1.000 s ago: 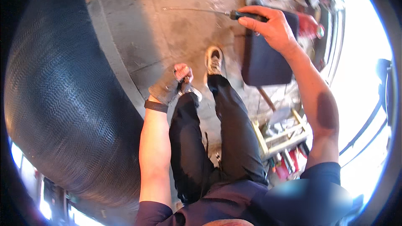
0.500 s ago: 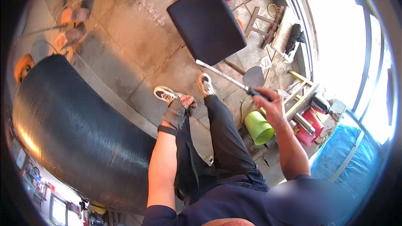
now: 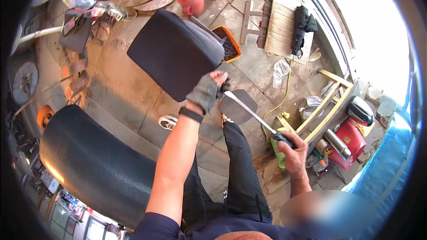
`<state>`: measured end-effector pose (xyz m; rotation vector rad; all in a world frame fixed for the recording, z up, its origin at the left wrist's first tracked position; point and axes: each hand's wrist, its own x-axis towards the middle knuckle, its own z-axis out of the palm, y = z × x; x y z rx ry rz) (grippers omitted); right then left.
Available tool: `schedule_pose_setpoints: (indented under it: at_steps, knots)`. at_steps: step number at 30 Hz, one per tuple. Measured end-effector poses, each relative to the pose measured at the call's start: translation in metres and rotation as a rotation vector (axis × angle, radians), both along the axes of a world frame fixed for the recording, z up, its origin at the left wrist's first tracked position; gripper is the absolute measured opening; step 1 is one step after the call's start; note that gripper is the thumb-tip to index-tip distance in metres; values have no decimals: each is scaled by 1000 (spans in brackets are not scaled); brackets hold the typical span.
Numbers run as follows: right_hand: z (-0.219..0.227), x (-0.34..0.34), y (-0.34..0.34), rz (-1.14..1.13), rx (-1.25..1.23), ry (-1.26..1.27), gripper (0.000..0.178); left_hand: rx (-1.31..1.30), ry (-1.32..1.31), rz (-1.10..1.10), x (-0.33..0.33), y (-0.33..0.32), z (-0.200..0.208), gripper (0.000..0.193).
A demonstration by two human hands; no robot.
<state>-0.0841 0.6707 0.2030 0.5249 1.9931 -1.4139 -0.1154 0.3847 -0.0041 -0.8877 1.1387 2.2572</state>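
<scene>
At the lower right of the frame, the bare right hand [image 3: 294, 153] has its fingers wrapped around the dark handle [image 3: 283, 138] of a long, slim tool with a pale metal shaft [image 3: 251, 113], which slants toward mid-frame. It looks light and stiff, probably smooth along the shaft; the handle seems the surest grip, since the narrow shaft could slip. By its tip is the left hand [image 3: 208, 92] in a grey fingerless glove; its fingers curl inward, but I cannot tell how tightly, or whether they hold anything.

A large, black, ribbed rubber-like cylinder [image 3: 98, 164] fills the lower left, limiting room there. Right of centre, a lime-green bucket [image 3: 281, 158] sits partly behind the right hand, near a pale wooden frame [image 3: 318, 109]. Farther up, a black padded rectangular seat [image 3: 173, 53] crowds the space beyond the left hand, with an orange tray [image 3: 237, 50] of small dark pieces and a red jug with a green cap [image 3: 190, 2] behind.
</scene>
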Motion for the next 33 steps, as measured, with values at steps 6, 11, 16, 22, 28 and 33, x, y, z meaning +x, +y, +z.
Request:
schedule_pose_setpoints:
  at_steps: [6,11,16,22,28,33]
  knots:
    - [-50,-6,98,-274,-39,99,34,-512,180,-421,-131,28,-103,29]
    - [-88,20,135,-426,-24,53,34,-1331,203,-859,-172,55,-184,36]
    - [-117,49,155,-502,-34,-26,33,-1370,23,-805,-170,72,-216,48]
    - [-144,67,163,-500,-14,-73,32,-1527,304,-1630,-193,68,-207,32]
    - [-138,61,147,-409,0,-87,31,-1105,114,-691,-169,69,-198,75]
    - [-126,38,141,-221,16,-10,30,-413,121,-44,-135,43,-188,57]
